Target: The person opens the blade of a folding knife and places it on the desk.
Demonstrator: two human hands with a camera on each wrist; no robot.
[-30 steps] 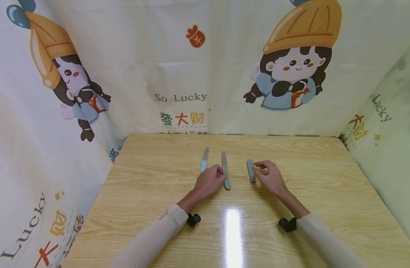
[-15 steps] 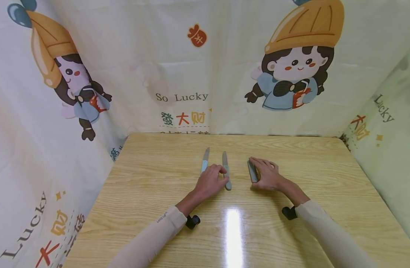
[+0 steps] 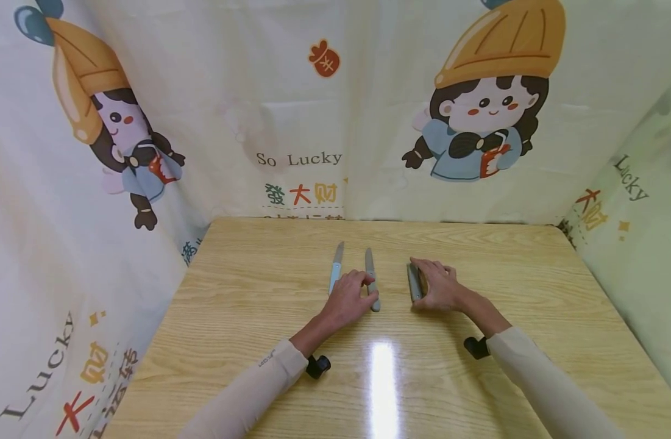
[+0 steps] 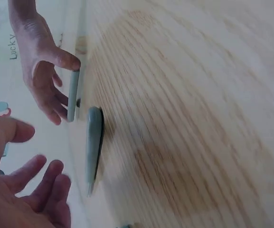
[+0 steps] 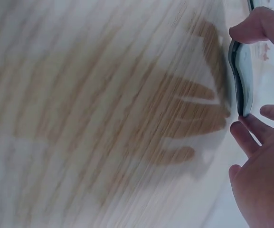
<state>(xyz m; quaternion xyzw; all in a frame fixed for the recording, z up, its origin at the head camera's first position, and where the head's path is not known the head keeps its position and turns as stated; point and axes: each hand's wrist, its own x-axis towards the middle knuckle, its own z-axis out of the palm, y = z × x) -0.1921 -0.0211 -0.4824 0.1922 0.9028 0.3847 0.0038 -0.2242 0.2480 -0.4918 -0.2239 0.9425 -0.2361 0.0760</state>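
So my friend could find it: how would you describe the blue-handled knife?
On the wooden table, look just beyond the left hand. The blue-handled knife lies there, blade toward the backdrop; its light-blue handle distinguishes it from the gray-handled knife right of it.

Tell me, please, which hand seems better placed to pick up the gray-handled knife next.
Probably the left hand: its fingers are relaxed and close beside the gray-handled knife, while the right hand pinches the gray bar-like object by its ends.
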